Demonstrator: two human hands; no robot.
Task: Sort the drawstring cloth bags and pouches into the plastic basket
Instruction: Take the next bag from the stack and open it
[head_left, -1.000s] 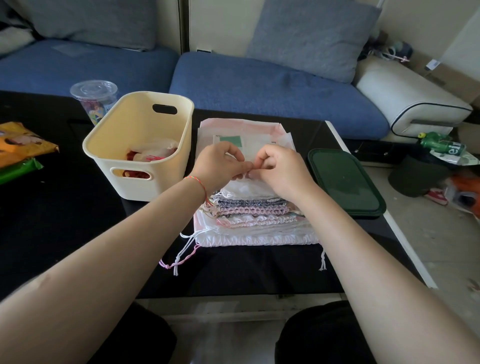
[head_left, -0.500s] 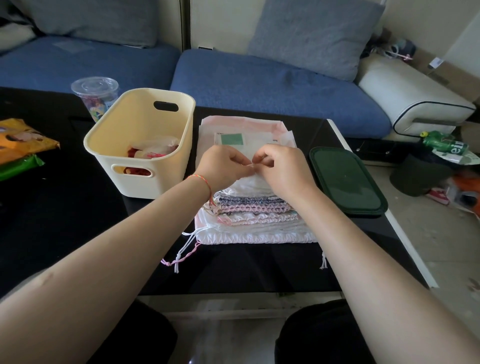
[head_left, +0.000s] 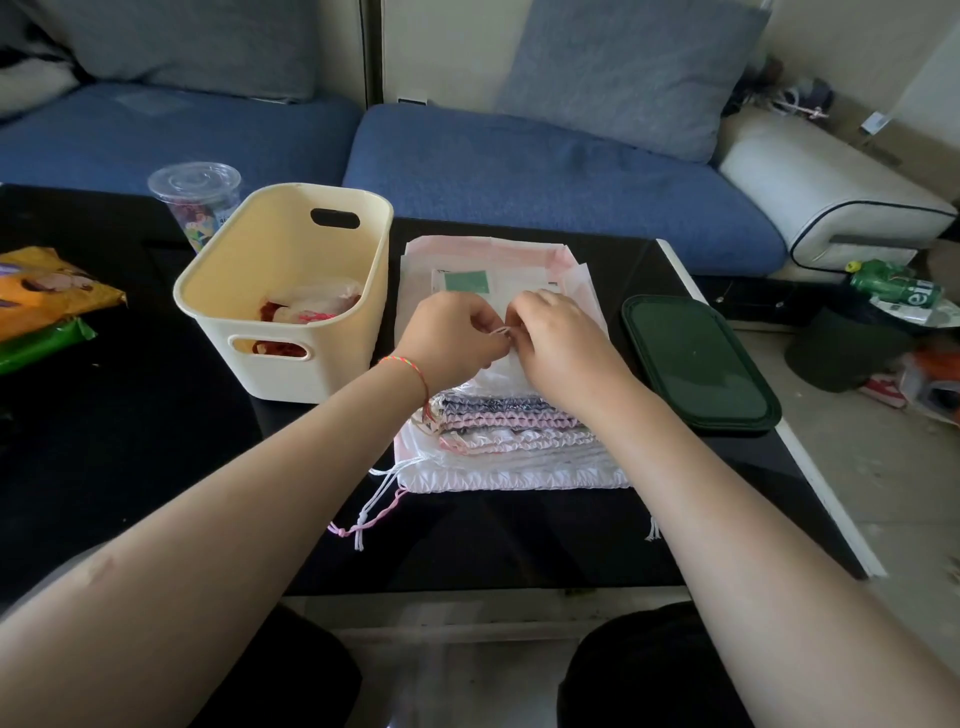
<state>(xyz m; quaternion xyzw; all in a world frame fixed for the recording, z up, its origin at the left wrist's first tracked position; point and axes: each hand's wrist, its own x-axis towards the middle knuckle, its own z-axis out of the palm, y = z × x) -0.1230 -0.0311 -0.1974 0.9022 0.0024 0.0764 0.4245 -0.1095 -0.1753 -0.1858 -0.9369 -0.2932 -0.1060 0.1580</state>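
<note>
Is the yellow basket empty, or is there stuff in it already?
Not empty. The basket already holds a few pouches, pale and red, lying at its bottom. Most of the basket is unfilled.

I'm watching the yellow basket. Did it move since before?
No. The basket sits beside the bag pile, by the plastic cup, as before.

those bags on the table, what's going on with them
A person is sorting a stack of cloth bags on a black table. Both hands, left hand and right hand, pinch a thin drawstring above the top bag. The cream basket beside the stack already holds a few pouches.
</note>
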